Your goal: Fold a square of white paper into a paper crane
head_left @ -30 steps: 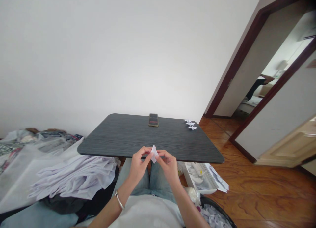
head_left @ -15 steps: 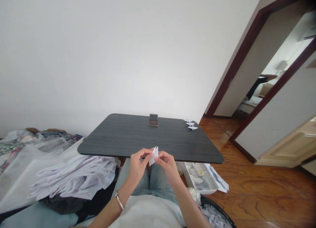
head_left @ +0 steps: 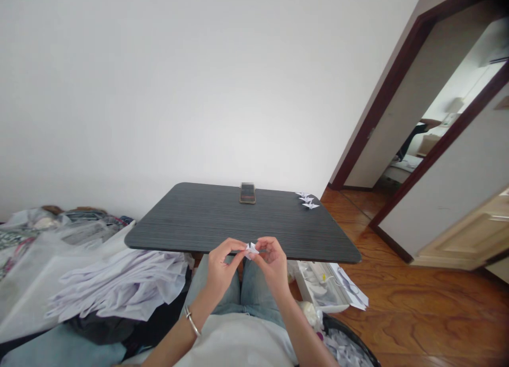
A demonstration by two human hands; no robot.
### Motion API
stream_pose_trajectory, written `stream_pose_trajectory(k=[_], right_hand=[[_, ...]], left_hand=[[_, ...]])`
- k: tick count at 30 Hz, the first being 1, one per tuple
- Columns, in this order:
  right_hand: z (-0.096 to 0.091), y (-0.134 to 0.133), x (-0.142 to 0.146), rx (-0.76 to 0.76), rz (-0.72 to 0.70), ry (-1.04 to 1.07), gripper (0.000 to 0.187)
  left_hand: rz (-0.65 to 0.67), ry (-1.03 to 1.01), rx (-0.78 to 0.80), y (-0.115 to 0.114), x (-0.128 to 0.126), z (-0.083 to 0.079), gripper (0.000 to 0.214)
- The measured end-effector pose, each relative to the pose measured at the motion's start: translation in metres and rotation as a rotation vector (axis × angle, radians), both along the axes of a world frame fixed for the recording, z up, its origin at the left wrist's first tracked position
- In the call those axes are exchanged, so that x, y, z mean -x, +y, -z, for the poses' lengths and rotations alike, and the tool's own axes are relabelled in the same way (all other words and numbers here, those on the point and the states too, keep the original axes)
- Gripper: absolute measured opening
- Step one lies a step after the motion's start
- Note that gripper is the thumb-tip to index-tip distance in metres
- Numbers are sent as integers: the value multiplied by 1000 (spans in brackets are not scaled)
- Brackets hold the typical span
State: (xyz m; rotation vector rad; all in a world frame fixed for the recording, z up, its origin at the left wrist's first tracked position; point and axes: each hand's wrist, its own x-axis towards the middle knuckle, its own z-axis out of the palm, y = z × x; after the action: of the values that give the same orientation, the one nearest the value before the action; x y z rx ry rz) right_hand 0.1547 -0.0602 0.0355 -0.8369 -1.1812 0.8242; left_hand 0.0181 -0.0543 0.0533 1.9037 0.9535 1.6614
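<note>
A small piece of folded white paper (head_left: 250,250) is held over the table's front edge, above my lap. On its left side, my left hand (head_left: 224,260) pinches it between thumb and fingertips. From the right, my right hand (head_left: 272,261) also grips it with thumb and forefinger, the other fingers curled. Parts of the paper are covered by my fingertips. Toward the far right corner of the dark table (head_left: 207,218) stand several white folded paper cranes (head_left: 307,200) in a row.
A phone-like device (head_left: 247,193) leans at the table's back edge by the wall. White cloth (head_left: 123,282) lies heaped at the left. Below the table's right side are a white box (head_left: 342,307) of odds and ends and a dark-rimmed container (head_left: 368,351) with white paper pieces.
The folded paper has turned from standing tall and pointed to lying lower and more spread between my fingertips. My right hand has tilted and its fingers have lifted slightly.
</note>
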Motion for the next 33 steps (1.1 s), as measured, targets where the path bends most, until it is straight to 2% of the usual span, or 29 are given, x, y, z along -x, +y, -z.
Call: stream_pose_trajectory(k=[2, 5, 10, 13, 20, 25, 30, 33], right_hand=[[-2, -1, -1, -38, 0, -74, 24], [-5, -3, -2, -94, 10, -145, 10], [-7, -4, -3, -182, 78, -168, 8], [-7, -6, -4, -240, 136, -240, 12], [-8, -12, -5, -350, 208, -313, 20], [-8, -15, -5, -394, 261, -343, 22], [-6, -13, -10, -468, 289, -449, 21], [-5, -12, -12, -499, 290, -486, 21]], left_hand=[[-33, 56, -23, -1, 1, 1, 5], [-64, 104, -59, -3, 3, 3, 9], [17, 175, -147, -3, 5, 7, 28], [43, 198, -220, -2, 6, 7, 27], [0, 188, -387, -5, 7, -1, 25], [3, 200, -409, -7, 7, -4, 17], [99, 247, -433, -5, 8, -6, 12], [109, 263, -471, -5, 9, -9, 16]])
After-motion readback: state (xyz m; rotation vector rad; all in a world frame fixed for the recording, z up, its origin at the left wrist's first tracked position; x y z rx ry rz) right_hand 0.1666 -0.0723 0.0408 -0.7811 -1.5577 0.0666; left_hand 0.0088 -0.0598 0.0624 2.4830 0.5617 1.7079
